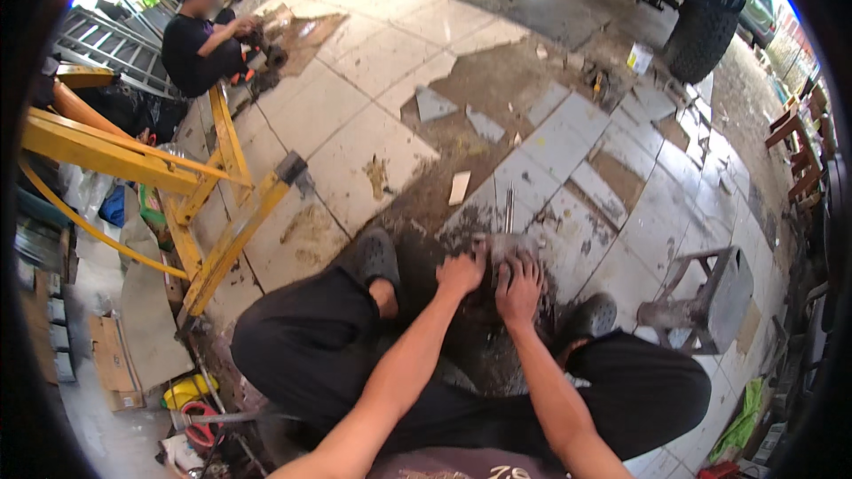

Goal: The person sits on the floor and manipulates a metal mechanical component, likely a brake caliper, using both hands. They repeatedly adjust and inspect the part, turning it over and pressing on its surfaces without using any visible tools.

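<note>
Closest to cam: person's dark shirt (pixel 461 463), then both bare forearms reaching fwd btwn bent knees. L hand (pixel 460 274) is curled, fingertips against the left side of a grey metal part (pixel 504 247); R hand (pixel 520 286) lies over its near side, fingers spread & bent. Can't tell if either actually grips. Part sits low btwn the feet, slim metal rod (pixel 509 209) sticking out its far side. Step in hand looks like steadying/working the part; next move prob. calls for firm hold w/ one hand, other free to work. Floor: dirty, broken tiles (pixel 355 137) w/ bare dark patches. Yellow frame (pixel 115 153) on L, grey stool (pixel 723 302) on R, vehicle tyre (pixel 703 43) up top R; co-worker (pixel 197 40) sits far L.
</note>
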Motion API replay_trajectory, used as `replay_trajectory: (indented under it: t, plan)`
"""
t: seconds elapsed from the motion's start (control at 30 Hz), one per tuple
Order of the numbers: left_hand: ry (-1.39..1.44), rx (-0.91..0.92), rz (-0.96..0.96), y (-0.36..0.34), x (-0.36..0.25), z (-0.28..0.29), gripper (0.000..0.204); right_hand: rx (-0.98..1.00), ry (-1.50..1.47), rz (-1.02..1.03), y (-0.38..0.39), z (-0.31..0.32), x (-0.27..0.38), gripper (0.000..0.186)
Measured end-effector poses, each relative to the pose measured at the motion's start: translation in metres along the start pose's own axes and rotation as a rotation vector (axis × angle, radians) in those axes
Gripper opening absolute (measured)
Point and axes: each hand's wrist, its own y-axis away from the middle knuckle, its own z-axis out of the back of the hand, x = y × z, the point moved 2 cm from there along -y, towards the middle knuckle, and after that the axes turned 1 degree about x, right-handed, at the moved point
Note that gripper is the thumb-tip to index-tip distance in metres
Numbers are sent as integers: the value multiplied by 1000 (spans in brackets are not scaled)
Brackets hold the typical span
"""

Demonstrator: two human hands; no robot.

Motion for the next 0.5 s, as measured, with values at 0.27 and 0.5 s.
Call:
replay_trajectory:
  t: [0.27,0.5]
  plan:
    - [-131,184,-56,-32,6,2,97,0,6,-6,-2,-4,-7,31]
    - [170,174,41,-52,29,-16,93,22,1,9,1,-7,8,32]
